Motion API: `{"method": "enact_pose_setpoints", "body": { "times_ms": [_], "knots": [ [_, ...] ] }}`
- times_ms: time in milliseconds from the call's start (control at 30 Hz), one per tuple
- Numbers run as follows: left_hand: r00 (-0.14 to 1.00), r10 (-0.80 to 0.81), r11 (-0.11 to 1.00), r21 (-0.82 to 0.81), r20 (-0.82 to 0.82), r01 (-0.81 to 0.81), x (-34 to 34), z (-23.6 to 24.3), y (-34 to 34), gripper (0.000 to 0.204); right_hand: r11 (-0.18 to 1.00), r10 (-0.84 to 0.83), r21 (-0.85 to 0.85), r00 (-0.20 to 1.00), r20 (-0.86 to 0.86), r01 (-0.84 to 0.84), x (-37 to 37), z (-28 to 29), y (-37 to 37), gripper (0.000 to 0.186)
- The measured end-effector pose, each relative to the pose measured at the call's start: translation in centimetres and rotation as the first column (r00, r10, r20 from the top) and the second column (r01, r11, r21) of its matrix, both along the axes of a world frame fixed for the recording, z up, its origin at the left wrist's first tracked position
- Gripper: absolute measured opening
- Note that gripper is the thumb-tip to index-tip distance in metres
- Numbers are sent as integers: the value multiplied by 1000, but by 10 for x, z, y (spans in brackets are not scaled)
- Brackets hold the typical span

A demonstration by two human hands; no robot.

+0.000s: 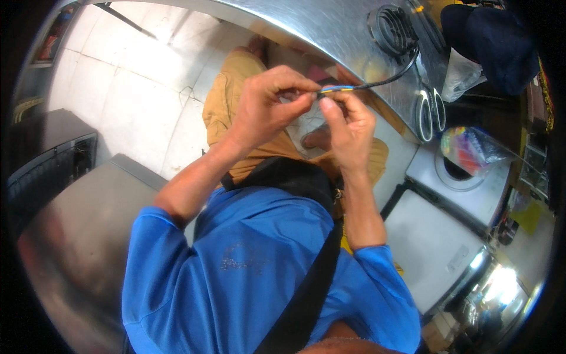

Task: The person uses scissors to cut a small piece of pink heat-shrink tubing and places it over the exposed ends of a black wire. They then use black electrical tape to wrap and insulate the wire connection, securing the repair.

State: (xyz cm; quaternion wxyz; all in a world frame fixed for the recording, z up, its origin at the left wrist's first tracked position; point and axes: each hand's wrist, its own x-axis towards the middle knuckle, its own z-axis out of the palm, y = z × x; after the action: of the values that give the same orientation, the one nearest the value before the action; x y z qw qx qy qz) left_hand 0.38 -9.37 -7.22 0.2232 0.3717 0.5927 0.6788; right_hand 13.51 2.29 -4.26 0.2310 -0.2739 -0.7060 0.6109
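Note:
A black power cable (386, 81) runs off the metal table to my hands, its outer sheath ending in coloured inner wires (339, 88), blue and yellow-green. My left hand (274, 100) pinches the wire ends between thumb and fingertips. Just to the right, my right hand (349, 121) has its thumb and fingers closed on the wires below the sheath's end. The very tips are hidden by my fingers. The rest of the cable lies in a black coil (392, 29) on the table.
The steel tabletop (306, 23) spans the top. White-handled scissors (429, 112) lie at its edge, near a dark cap (495, 44) and a clear plastic bag (463, 76). At right are white appliances (433, 236) and a bag of colourful items (469, 150). A dark box-shaped appliance (88, 218) stands left.

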Motion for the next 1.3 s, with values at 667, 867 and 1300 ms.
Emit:
{"method": "enact_pose_setpoints", "body": {
  "times_ms": [667, 867, 1300],
  "knots": [
    [768, -380, 886, -34, 516, 462, -36, 10, 16, 16, 999, -22, 23, 999, -26, 22, 3, -5, 7, 15],
    [760, -397, 887, 2, 515, 462, -37, 11, 15, 16, 1000, 7, 27, 999, -51, -6, 4, -2, 9, 16],
    [713, -415, 869, 16, 564, 494, -42, 5, 14, 16, 1000, 27, 7, 999, -19, -26, 5, -2, 8, 17]
  ]
}}
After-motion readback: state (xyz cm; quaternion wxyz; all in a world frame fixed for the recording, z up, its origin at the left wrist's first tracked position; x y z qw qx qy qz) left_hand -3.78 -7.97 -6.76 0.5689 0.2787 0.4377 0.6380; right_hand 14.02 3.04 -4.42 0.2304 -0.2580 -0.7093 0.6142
